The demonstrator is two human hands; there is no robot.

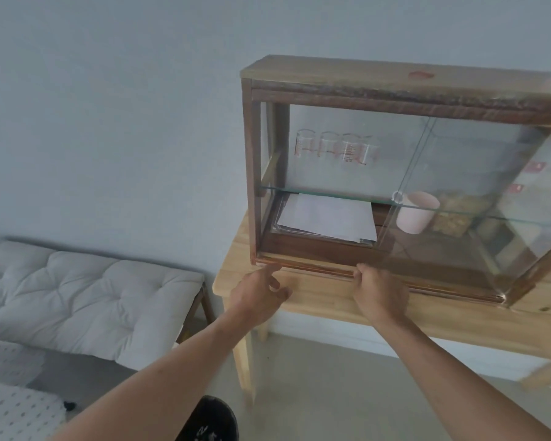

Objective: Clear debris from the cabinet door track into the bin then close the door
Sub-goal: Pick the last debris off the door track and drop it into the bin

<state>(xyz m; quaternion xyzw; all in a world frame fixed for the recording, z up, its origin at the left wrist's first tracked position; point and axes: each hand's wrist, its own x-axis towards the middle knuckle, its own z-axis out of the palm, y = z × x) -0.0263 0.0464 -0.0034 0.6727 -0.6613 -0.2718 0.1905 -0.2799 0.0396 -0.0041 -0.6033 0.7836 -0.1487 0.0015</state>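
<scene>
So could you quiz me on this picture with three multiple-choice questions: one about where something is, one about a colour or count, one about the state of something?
1. Where do the papers lie?
A. on the cabinet's bottom shelf
B. on top of the cabinet
C. on the floor

2. What colour is the cup?
A. green
B. pale pink
C. black

3. How is the sliding glass door?
A. removed
B. shut over the left side
C. slid right, leaving the left side open

Answers:
1 A, they sit under the glass shelf.
2 B, it looks pale pink behind the glass.
3 C, the left half has no pane before it.
</scene>
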